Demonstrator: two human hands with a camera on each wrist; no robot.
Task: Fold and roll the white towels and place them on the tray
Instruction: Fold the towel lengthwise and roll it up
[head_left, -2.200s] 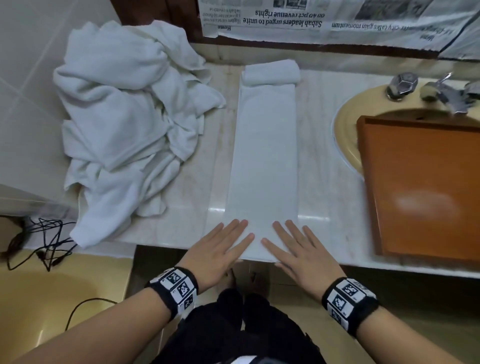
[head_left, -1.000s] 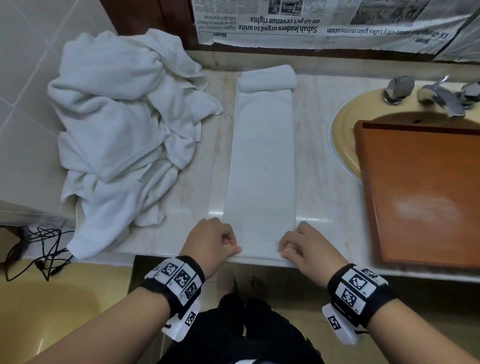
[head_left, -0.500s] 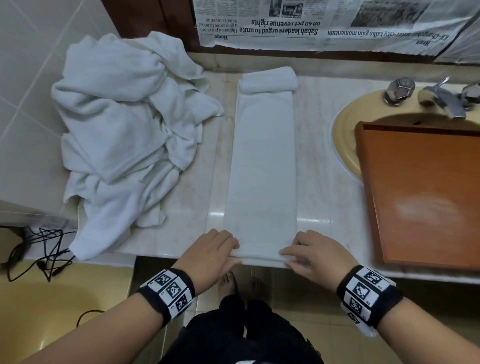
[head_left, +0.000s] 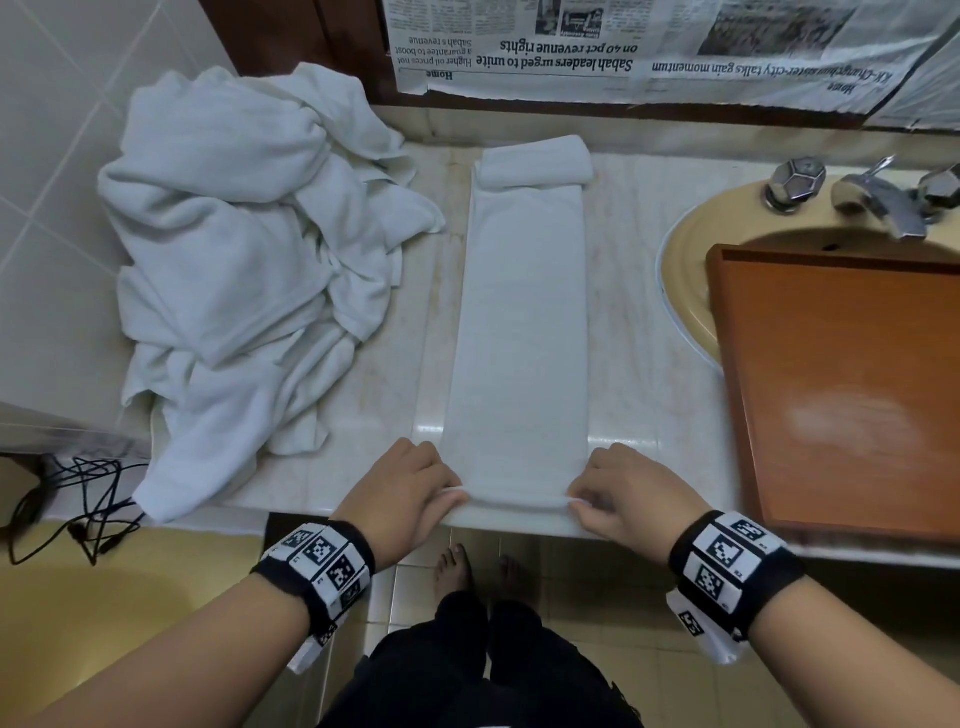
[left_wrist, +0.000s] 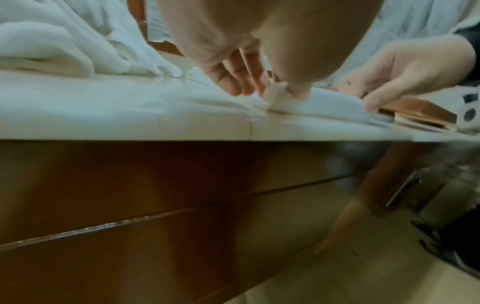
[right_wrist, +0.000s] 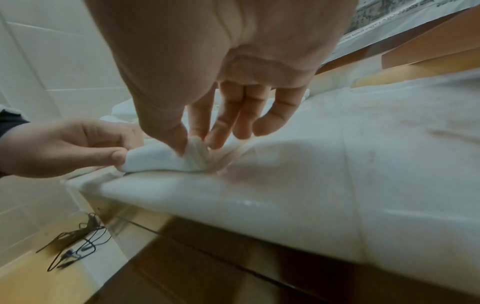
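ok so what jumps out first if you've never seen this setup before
The long folded white towel lies down the middle of the marble counter, and the left hand and right hand pinch its near corners at the counter's edge. Left of it sits a crumpled towel pile; right, a bare wooden tray over the sink.

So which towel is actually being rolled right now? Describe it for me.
On the pale marble counter, between the crumpled towel heap and the wooden tray, lies one long flat strip of white towel. Unlike the heap, it is neatly folded, and both hands pinch its near end.
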